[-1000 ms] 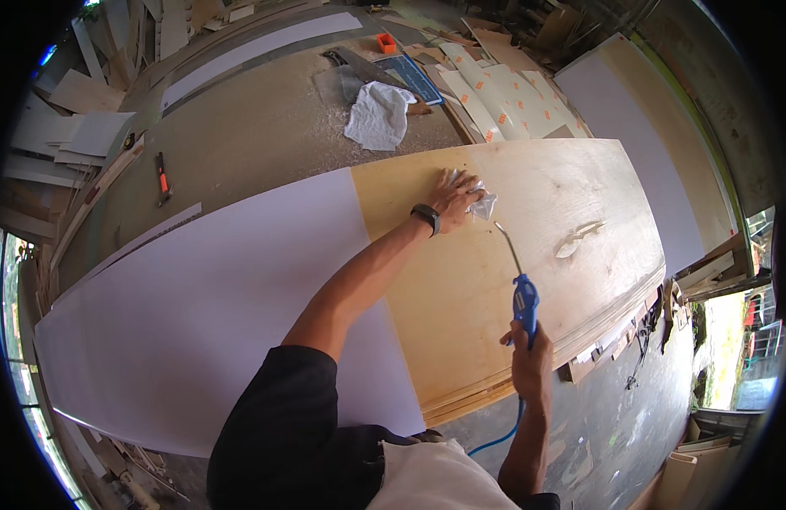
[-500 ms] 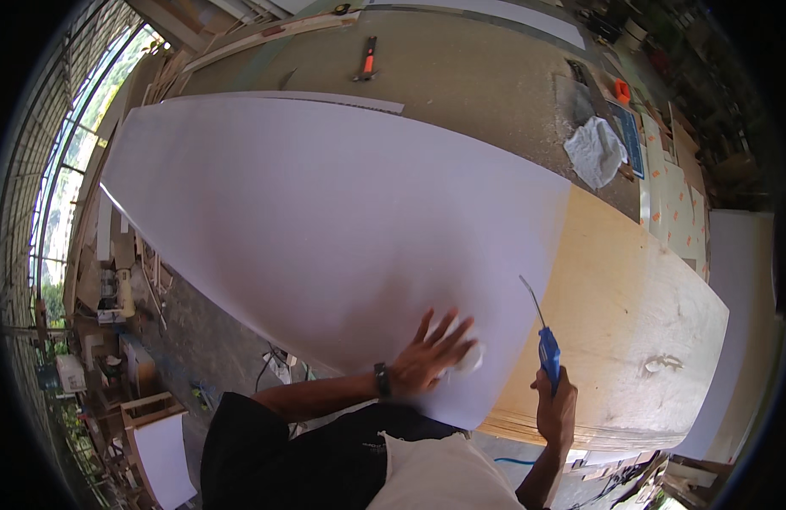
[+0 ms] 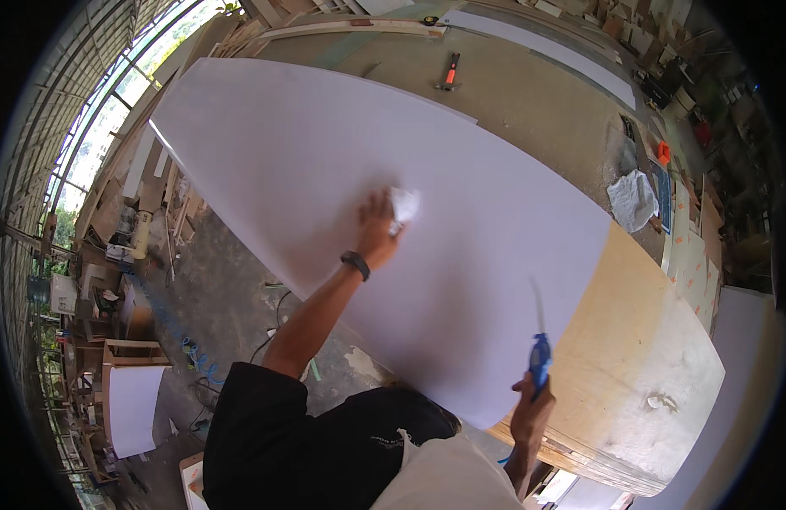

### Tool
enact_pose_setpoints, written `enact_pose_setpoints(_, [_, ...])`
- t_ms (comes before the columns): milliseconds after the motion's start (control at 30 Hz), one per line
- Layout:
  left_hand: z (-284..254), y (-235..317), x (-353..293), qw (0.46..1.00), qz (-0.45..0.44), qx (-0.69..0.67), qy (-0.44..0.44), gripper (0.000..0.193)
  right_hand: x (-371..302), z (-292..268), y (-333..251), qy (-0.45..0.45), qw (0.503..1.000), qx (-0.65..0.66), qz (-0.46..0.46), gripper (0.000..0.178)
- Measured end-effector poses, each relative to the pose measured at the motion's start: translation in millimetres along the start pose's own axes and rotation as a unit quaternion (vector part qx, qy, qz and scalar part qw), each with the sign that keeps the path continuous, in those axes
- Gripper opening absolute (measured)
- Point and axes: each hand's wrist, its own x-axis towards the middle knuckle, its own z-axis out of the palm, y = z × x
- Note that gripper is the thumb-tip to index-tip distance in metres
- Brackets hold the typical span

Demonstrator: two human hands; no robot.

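Note:
A large white sheet [image 3: 495,212] lies across the worktable, over a stack of plywood [image 3: 648,340] whose bare yellowish end shows at the right. My left hand [image 3: 377,234] reaches out onto the sheet's middle, pressing a crumpled white cloth [image 3: 404,202] against its surface. The hand is slightly smeared by motion. Low on the right, my right hand [image 3: 531,412] is wrapped round the handle of a blue air blow gun [image 3: 540,361]. Its long thin metal nozzle points away from me, above the white sheet.
Beyond the sheet, a hammer [image 3: 450,72] with an orange and black handle rests on the brown tabletop. Another white rag [image 3: 633,201] lies at the far right, near an orange object [image 3: 663,153]. A coiled blue hose [image 3: 201,361] and wood scraps are on the floor at left.
My left hand has moved away from me and to the left across the sheet with the cloth. My right hand with the blow gun has shifted slightly nearer. The view has turned.

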Motion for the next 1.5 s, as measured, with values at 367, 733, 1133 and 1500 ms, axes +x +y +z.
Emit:
enact_pose_setpoints(367, [-17, -82, -52, 0.998, -0.059, -0.024, 0.012, 0.056, -49, 92, -32, -0.095, 0.984, 0.031, -0.151, 0.032])
enact_pose_setpoints(733, [-21, -223, 23, 0.995, -0.093, -0.002, 0.033, 0.064, -47, 206, -123, -0.165, 0.948, 0.023, -0.270, 0.029])
enact_pose_setpoints(1133, [-52, -253, 59, 0.996, -0.092, 0.009, 0.013, 0.064, 226, 168, -235, 0.041, 0.969, -0.215, -0.115, 0.039])
enact_pose_setpoints(1500, [-65, -251, 63, 0.996, -0.083, 0.014, -0.023, 0.071, 329, 70, -211, 0.144, 0.867, -0.455, 0.141, 0.030])
